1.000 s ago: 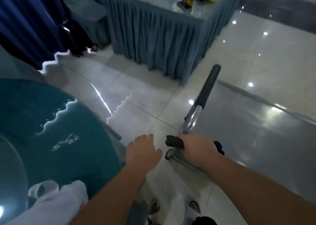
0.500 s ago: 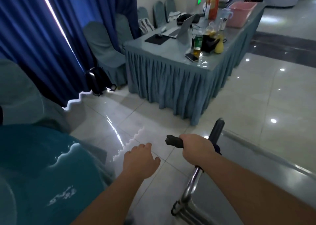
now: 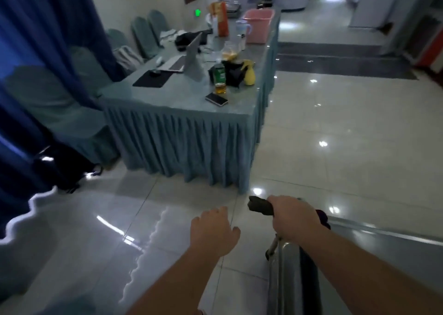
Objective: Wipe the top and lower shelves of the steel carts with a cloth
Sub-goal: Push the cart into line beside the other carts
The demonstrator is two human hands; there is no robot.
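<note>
The steel cart (image 3: 383, 254) stands at the lower right, its grey top shelf running off the frame edge. My right hand (image 3: 294, 219) grips the cart's handle together with a dark cloth (image 3: 260, 205), which sticks out to the left of my fist. Below my fist, the handle's steel tube (image 3: 275, 242) runs down to the cart's corner. My left hand (image 3: 213, 228) hovers over the floor to the left of the cart, fingers relaxed and holding nothing. The lower shelf is hidden.
A long table with a blue-grey skirt (image 3: 182, 147) stands ahead, carrying a laptop, bottles, a phone and a pink basket (image 3: 257, 26). Blue curtains (image 3: 36, 75) and covered chairs line the left. A black bag (image 3: 64, 171) lies by the curtain. Shiny tiled floor (image 3: 335, 147) stretches right.
My view has lifted from the floor to the room ahead. My right hand with the cloth has slid from the handle's lower end to its top. The round glass table has left view.
</note>
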